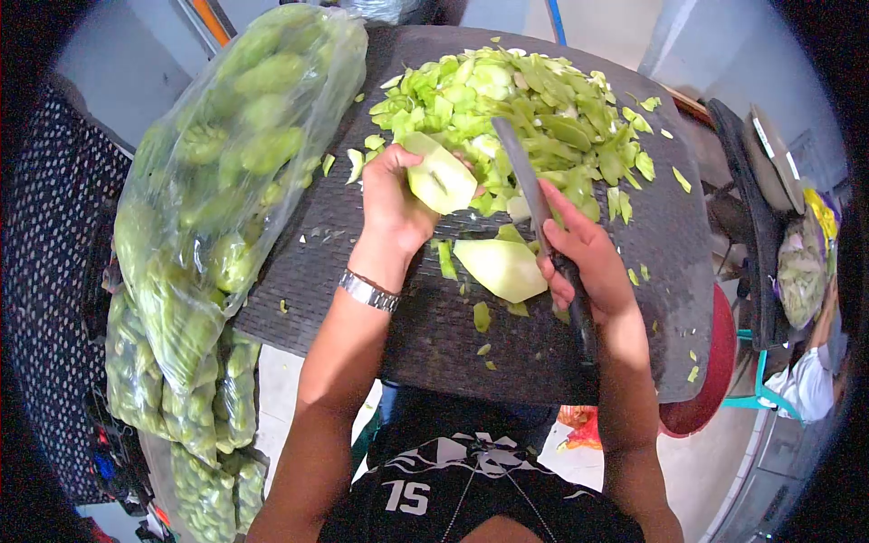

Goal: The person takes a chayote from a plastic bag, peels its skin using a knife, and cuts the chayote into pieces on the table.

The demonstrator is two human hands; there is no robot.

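Note:
My left hand [395,201], with a metal watch on its wrist, is closed round a peeled pale green vegetable half [441,177] whose cut face shows a hollow core. In my right hand [588,252] is a long knife [520,167], its dark handle in my grip and its blade pointing up and to the left. Between my hands, on the dark woven table [362,308], lies another peeled piece [503,269]. A large heap of green peelings [543,109] lies just beyond the knife.
A clear plastic bag of green vegetables [226,163] lies along the table's left side, with more filled bags [190,398] below. Scraps dot the tabletop. A red tub [701,380] stands under the right edge, near a teal stool [759,385].

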